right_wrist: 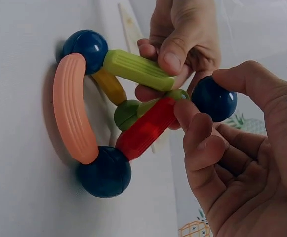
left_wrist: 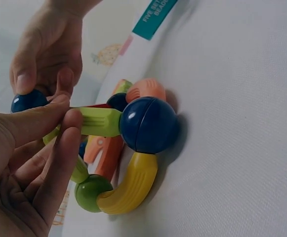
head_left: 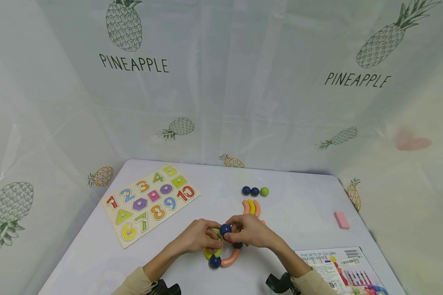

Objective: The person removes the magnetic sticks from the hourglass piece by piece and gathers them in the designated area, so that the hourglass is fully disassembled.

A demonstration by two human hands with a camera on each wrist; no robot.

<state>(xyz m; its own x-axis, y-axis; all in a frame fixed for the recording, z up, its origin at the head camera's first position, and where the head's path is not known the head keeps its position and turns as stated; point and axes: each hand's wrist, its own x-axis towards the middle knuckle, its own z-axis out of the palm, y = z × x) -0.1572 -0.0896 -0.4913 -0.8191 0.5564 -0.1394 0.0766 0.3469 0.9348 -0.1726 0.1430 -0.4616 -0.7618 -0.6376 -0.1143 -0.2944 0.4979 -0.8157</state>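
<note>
Left hand (head_left: 198,236): we pinch a light-green rod (right_wrist: 139,70) between thumb and fingers.
Right hand (head_left: 254,230): we grip a blue ball (right_wrist: 214,99), thumb and fingers, just beside the upper end of the red rod (right_wrist: 148,129); can't tell if they touch.
Assembly (head_left: 218,252): under our hands, lower balls on the surface (head_left: 295,196). Head view: base ball (head_left: 215,262) at 7 o'clock, coral rod (head_left: 230,259) at 5, dark ball (head_left: 238,245) at 3, yellow rod (head_left: 207,253) at 9.
Spares, from assembly: ball row (head_left: 255,191) at 1 o'clock, curved rods (head_left: 251,207) same bearing, nearer us.
Number board (head_left: 153,196): 10 o'clock.
Pink block (head_left: 341,220): between 2 and 3.
Printed box (head_left: 345,268): 3 o'clock, flat.
</note>
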